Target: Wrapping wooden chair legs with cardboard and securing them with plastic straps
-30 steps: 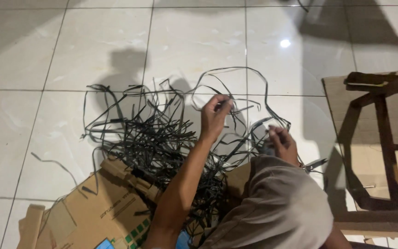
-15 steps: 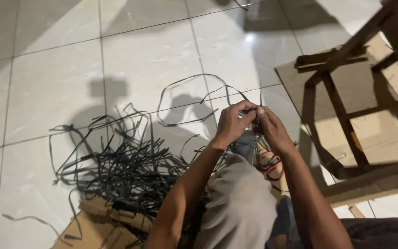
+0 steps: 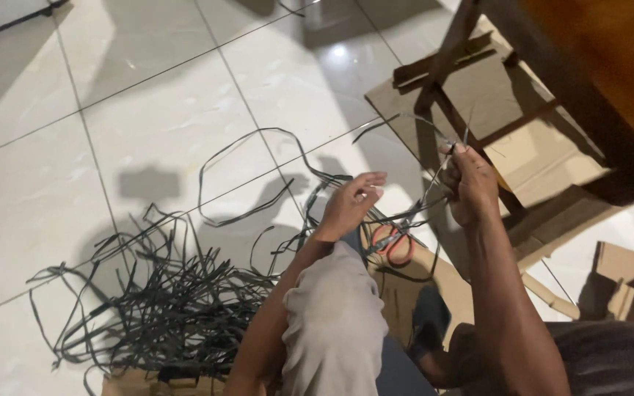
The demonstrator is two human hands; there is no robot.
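Note:
A tangled heap of thin black strips [image 3: 163,308] lies on the white tiled floor [image 3: 148,110] at the lower left. My right hand [image 3: 469,183] is raised and pinches the ends of a few black strips [image 3: 434,183] that trail down toward my knee. My left hand [image 3: 351,202] hovers to its left with fingers apart, touching the same strands. Red-handled scissors [image 3: 392,242] lie on cardboard just below and between my hands. My bent knee in grey cloth [image 3: 332,315] fills the lower middle.
A dark wooden frame [image 3: 471,95] stands on a flat cardboard sheet [image 3: 522,147] at the upper right. Folded cardboard pieces [image 3: 618,279] lie at the right edge. A long loop of black strip [image 3: 243,161] curls over the floor above the heap.
My hands have parted: the right hand rose up and to the right with the strips, the left hand opened and dropped lower. The view swung left, bringing the wooden frame closer.

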